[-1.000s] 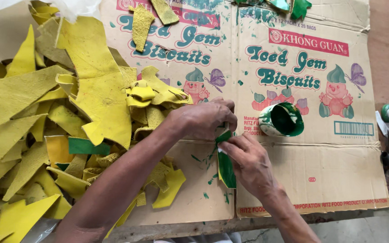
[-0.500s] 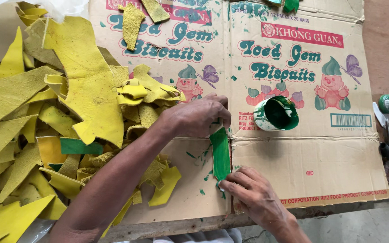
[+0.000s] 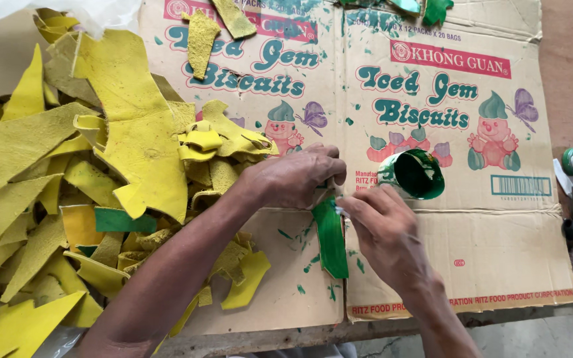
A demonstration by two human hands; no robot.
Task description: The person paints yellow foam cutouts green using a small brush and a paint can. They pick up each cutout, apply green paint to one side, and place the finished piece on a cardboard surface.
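The left hand (image 3: 293, 178) pins the top of the green-painted strip (image 3: 331, 240), a light, limp, likely wet scrap best taken by its unpainted edges, while the right hand (image 3: 382, 232), its grip pinched, touches its upper edge.

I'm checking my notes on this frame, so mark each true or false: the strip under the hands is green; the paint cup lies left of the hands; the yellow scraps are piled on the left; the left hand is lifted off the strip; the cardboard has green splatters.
1. Strip is green: true.
2. False: the cup lies right of the left hand, above the right hand.
3. Scraps piled left: true.
4. False: it presses the strip's top.
5. Cardboard splattered: true.
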